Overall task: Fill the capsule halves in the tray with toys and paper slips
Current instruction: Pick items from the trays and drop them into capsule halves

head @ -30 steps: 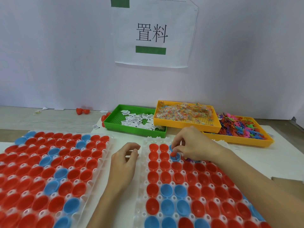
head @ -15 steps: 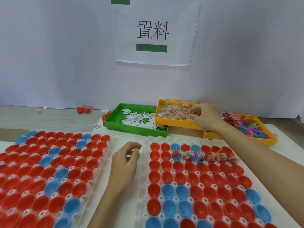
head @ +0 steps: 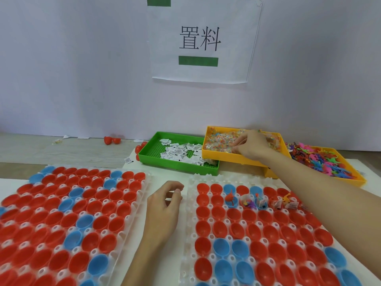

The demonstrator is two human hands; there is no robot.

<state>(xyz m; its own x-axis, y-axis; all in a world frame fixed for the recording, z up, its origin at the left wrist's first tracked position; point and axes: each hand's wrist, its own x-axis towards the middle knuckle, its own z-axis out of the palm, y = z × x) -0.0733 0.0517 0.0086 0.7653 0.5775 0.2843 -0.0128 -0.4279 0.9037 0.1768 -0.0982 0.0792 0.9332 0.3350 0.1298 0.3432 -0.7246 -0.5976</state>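
Two white trays of red and blue capsule halves lie before me: the right tray (head: 188,228) and the left tray (head: 142,195). In the right tray's second row, several halves hold toys and slips, among them a blue half with an orange toy (head: 230,198). My right hand (head: 250,146) reaches into the yellow bin of clear toy packets (head: 222,156), fingers curled down among the packets. My left hand (head: 165,205) rests between the two trays, fingers loosely curled; I cannot tell whether it holds anything.
A green bin of white paper slips (head: 152,155) stands left of the yellow bin. A second yellow bin of coloured plastic figures (head: 350,178) sits at the right. Loose red capsule halves (head: 111,139) lie by the wall, under a paper sign (head: 203,40).
My right hand left the right tray's second row and moved up into the yellow packet bin, reaching further left in it now. My left hand stayed put.
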